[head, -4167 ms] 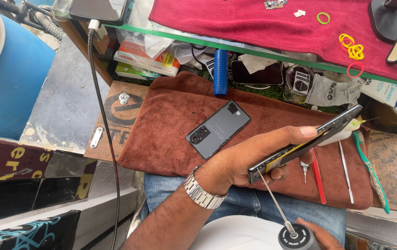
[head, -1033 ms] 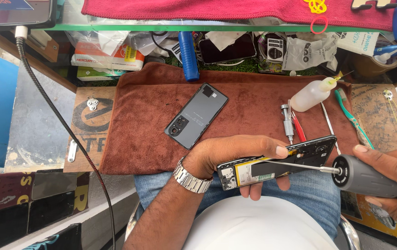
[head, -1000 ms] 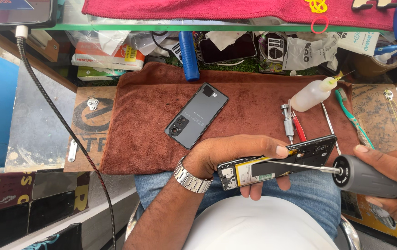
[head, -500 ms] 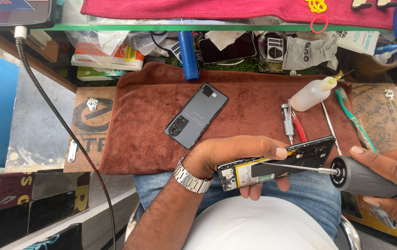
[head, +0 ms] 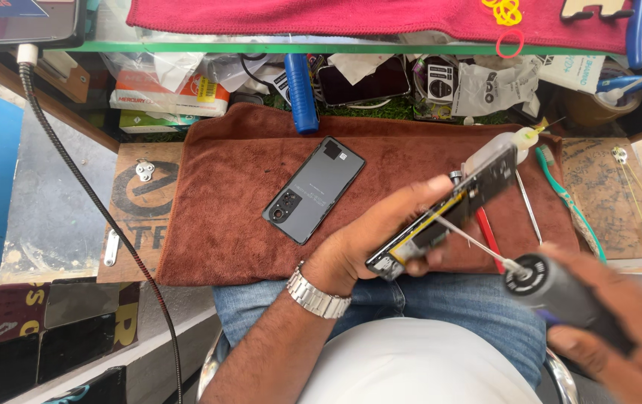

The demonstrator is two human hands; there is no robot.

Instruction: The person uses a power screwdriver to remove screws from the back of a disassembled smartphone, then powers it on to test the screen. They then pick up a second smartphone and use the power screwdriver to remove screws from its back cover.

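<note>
My left hand [head: 370, 239] grips an opened black phone [head: 448, 213], tilted with its far end raised toward the upper right and its insides showing. My right hand [head: 620, 329] holds a dark-handled screwdriver [head: 553, 288]; its thin shaft reaches up-left to the middle of the opened phone. A grey phone back cover [head: 313, 189] lies camera side up on the brown towel [head: 231, 217], apart from both hands. A metal watch sits on my left wrist.
Beyond the opened phone lie a small white squeeze bottle [head: 497, 146], red-handled tool [head: 489, 232], tweezers and a green-handled tool. A blue tool handle [head: 300, 93] stands at the towel's far edge. A black cable [head: 89, 187] hangs on the left. A red cloth covers the glass shelf above.
My left hand has tilted the opened phone so its far end points up and right. The screwdriver now comes in from lower right, and my right hand has dropped lower.
</note>
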